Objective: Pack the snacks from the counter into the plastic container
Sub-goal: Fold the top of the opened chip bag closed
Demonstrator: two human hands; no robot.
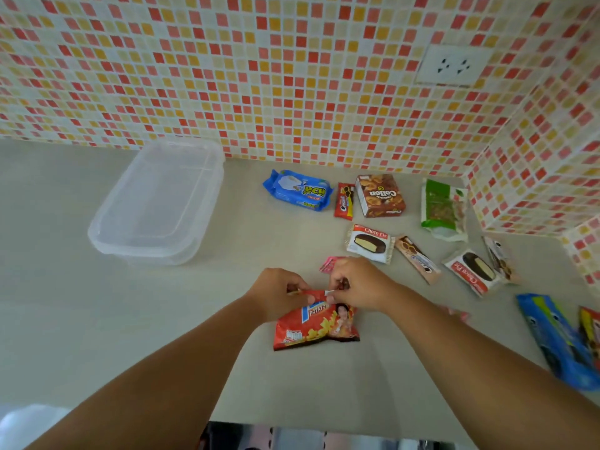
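Two bare forearms reach in from the near edge of the counter (130, 319). The left hand (276, 292) and right hand (355, 284) meet over a red potato chip bag (316, 328) that lies flat near the middle, and the fingers of both pinch its top edge. The clear plastic container (156, 203) sits open to the left, against the tiled wall. Behind the hands lie a blue biscuit pack (298, 190), a brown cookie box (380, 195), a green nut bag (443, 206) and a chocolate pie (370, 242), apart from one another.
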